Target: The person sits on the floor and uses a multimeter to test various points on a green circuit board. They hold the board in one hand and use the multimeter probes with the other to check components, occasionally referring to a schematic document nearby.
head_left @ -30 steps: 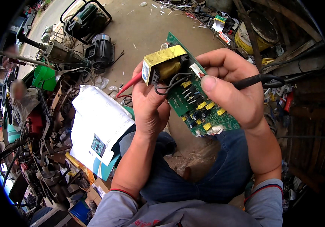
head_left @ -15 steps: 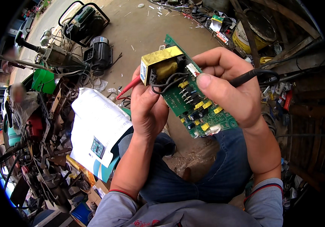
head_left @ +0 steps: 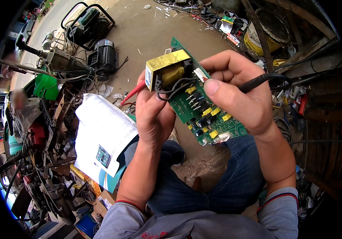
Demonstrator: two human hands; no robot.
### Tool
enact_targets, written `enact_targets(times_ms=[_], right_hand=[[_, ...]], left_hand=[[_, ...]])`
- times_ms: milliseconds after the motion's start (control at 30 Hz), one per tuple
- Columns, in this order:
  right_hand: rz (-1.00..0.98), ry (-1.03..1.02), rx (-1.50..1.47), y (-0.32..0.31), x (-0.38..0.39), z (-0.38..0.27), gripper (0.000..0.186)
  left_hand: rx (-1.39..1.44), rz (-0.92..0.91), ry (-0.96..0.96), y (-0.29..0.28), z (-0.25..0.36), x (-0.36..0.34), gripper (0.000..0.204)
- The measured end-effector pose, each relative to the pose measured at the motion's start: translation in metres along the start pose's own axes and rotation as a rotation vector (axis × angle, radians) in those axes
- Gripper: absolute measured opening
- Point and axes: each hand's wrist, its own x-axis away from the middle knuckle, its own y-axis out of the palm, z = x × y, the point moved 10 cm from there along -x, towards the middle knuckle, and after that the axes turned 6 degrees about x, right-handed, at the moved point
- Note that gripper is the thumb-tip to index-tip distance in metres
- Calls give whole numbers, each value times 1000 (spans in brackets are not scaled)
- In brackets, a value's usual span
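A green circuit board (head_left: 184, 106) is held tilted above my lap between both hands. My left hand (head_left: 151, 113) is closed on its left side, the thumb beside a yellow-wrapped transformer (head_left: 167, 63) with black wires. A red test probe (head_left: 133, 93) sticks out to the left from behind that hand. My right hand (head_left: 244, 97) is closed at the board's right edge, its thumb against a white connector (head_left: 200, 74). A black test probe (head_left: 254, 83) lies across the right hand, its cable trailing right; its tip is hidden. Small yellow, black and white parts fill the board's lower half.
At my left, white printed sheets (head_left: 103, 135) lie on a teal folder. Beyond them are an electric motor (head_left: 104, 59), a framed machine (head_left: 89, 24), a green bucket (head_left: 46, 85) and heaped scrap metal. A yellow drum (head_left: 254, 42) stands far right behind wooden beams.
Both hands and the board have shifted slightly to the left. The grip looks the same.
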Motion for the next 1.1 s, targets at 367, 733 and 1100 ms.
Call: enact_targets(times_ms=[367, 733, 1100], right_hand=[[17, -5, -4, -1, 0, -1, 28], [-30, 14, 107, 1, 0, -3, 35], [16, -15, 7, -1, -1, 0, 27]], left_hand=[[4, -11, 40, 4, 3, 1, 67], [-48, -20, 65, 8, 5, 1, 64], [6, 31, 1, 1, 1, 1, 65]])
